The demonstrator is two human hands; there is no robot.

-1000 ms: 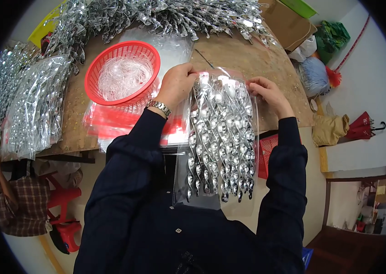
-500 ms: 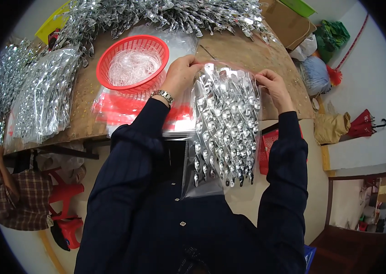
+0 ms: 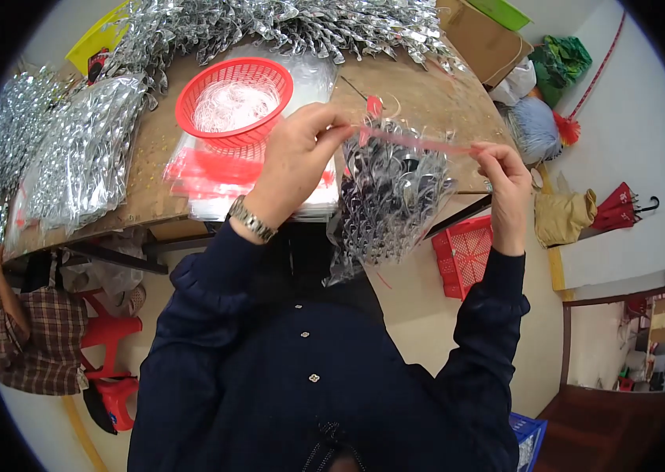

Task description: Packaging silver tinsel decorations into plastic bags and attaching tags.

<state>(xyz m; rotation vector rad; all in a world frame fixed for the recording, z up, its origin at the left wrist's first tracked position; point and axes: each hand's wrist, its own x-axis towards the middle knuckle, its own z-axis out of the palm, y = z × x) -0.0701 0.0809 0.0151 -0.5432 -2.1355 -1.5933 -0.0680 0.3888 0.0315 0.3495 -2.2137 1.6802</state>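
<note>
The left hand [image 3: 295, 161] pinches one end of a clear bag of silver pieces [image 3: 391, 197]; the right hand [image 3: 506, 177] pinches the other, seemingly along its red strip. The bag hangs near the table's [image 3: 144, 189] edge, right of a red basket [image 3: 234, 98].

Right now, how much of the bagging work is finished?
Done: filled clear bags of silver foil pieces lie at the table's left. In hand: left hand and right hand pinch the red strip of another filled clear bag. Left: loose silver foil pieces and flat empty bags.
</note>
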